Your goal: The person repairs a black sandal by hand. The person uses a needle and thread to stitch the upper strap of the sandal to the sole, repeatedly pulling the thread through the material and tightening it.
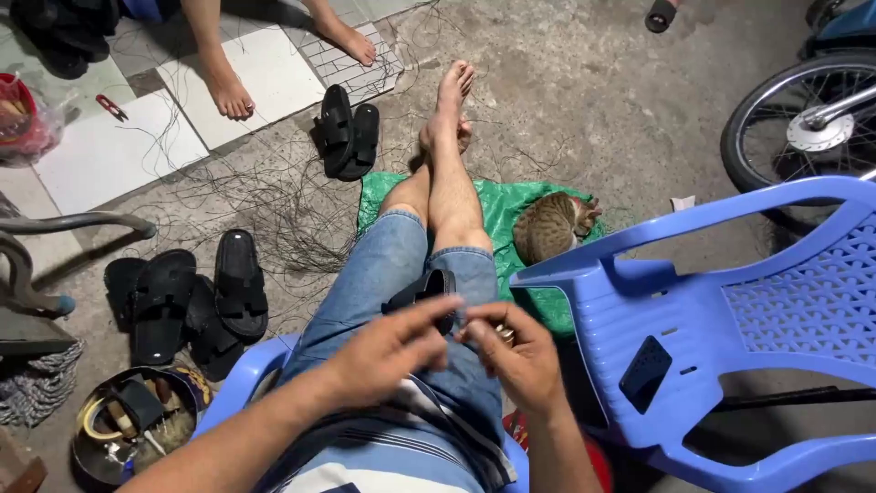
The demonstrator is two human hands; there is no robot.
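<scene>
1. A black clip-like piece (422, 294) rests on the person's knee, just above both hands.
2. The left hand (394, 348) touches it, fingers stretched forward and apart.
3. The right hand (516, 354) pinches a small metallic object (503, 334) beside it.
4. A blue plastic chair (730, 319) stands right of the knee; a cat (550, 225) lies beyond it on green sheeting (497, 205).

Five black sandals (240, 283), one cat (550, 226), two chairs (730, 310).

Only one package here, a crumpled red plastic bag (20, 117) slumped at the far left edge on the tiled floor (109, 160), no labels, signs or screens.
</scene>
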